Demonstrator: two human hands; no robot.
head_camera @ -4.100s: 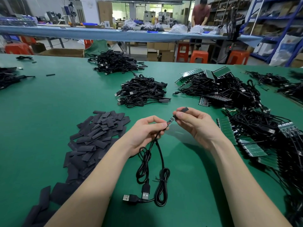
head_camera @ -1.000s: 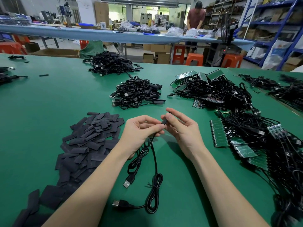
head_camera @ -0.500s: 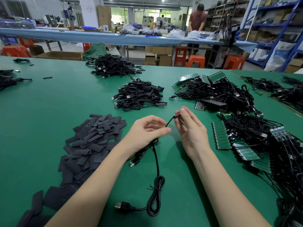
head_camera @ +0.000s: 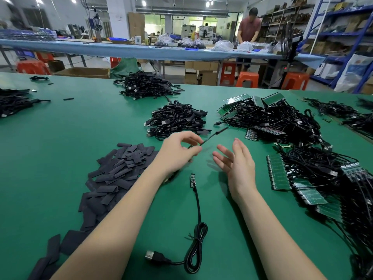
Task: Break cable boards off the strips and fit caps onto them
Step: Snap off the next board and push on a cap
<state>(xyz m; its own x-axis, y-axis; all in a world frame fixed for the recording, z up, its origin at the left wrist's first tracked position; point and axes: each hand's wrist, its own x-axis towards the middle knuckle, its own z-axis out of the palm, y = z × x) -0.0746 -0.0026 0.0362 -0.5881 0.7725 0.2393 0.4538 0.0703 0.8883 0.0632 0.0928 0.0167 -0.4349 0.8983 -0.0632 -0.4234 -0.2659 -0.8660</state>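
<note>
- Now that your right hand (head_camera: 235, 164) has let go and hangs open with relaxed fingers, holding nothing, the capped cable (head_camera: 215, 134) rides in your left hand (head_camera: 177, 151) alone, pinched at its near end; capping looks done.
- That capped end is above the table (head_camera: 70, 138), just near the finished cable pile (head_camera: 177, 120), long axis slanting from near-left to far-right, tip pointing far-right.
- One bare cable board (head_camera: 192, 180) lies on the table between your forearms, long axis near-to-far, awaiting a cap from the left pile (head_camera: 119, 170).

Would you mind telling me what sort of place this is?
Likely an electronics assembly workshop: heaps of USB cables and green board strips on a green worktable, with stocked shelving behind.
</note>
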